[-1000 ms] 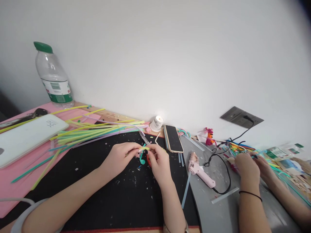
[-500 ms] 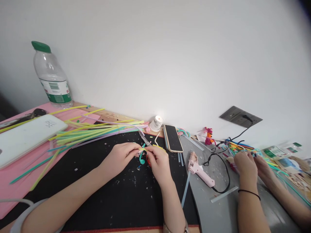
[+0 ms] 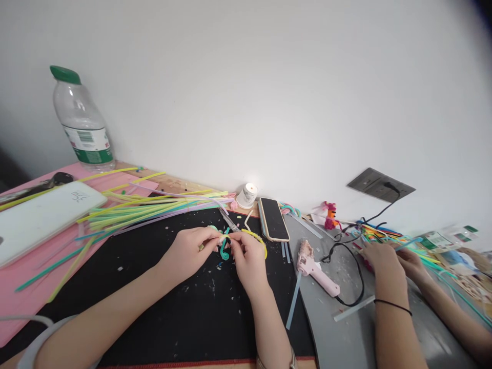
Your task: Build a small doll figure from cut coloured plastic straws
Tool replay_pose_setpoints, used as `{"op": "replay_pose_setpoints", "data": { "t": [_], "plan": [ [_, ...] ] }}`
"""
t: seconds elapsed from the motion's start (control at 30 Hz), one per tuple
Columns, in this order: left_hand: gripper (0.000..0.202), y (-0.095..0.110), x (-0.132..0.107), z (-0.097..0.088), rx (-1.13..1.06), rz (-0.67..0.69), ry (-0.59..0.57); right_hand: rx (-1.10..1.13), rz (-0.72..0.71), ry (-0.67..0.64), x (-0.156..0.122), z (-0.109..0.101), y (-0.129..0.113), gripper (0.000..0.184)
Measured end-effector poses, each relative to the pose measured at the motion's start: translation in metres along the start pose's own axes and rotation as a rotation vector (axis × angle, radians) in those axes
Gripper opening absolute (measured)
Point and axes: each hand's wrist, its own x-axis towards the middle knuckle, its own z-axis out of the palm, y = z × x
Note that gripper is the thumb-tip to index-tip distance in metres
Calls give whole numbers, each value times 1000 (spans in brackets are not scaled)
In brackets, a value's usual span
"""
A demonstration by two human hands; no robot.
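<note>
Over the black mat (image 3: 165, 318), both hands meet at the fingertips, pinching a thin yellow pipe cleaner (image 3: 253, 234). My left hand (image 3: 194, 251) is closed on its left part, the fingers hiding most of it. My right hand (image 3: 249, 256) grips it too, and a curved yellow length shows behind that hand. Just below the fingertips is a teal pipe cleaner (image 3: 225, 253) with a curled lower end; whether it touches the fingers I cannot tell. Scissors (image 3: 230, 221) lie right behind the hands, their handles hidden.
Bundled pipe cleaners (image 3: 154, 209) lie at left, near a white power bank (image 3: 46, 215) and a bottle (image 3: 84, 123). A paper cup (image 3: 247, 196) and phone (image 3: 273, 219) stand behind. Rightward are a glue gun (image 3: 317, 271) with its cord and a co-worker's hands (image 3: 384, 261).
My hands have shifted and turned slightly, still pinching together. More of the yellow curve shows beside my right hand. The co-worker's hands have moved, and a light blue pipe cleaner shows there.
</note>
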Motion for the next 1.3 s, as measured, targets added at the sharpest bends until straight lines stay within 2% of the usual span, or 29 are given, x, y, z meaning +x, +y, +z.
{"op": "replay_pose_setpoints", "data": {
  "t": [0.2,0.33,0.63,0.8,1.1,1.3],
  "plan": [
    [23,-5,-3,5,131,77,35,-78,3,47,-2,10,-2,22],
    [24,-4,-2,6,155,76,49,-109,18,90,-2,14,-4,21],
    [21,1,1,1,-15,-50,-18,-101,-41,-93,1,-4,-7,22],
    [23,0,2,1,5,-30,-30,-112,-55,-64,0,-2,-6,25],
    [24,-4,-1,4,110,109,-6,-103,-14,7,-2,5,-5,27],
    [22,-5,-2,4,125,74,11,-66,-12,-23,0,0,-8,25]
  ]
}}
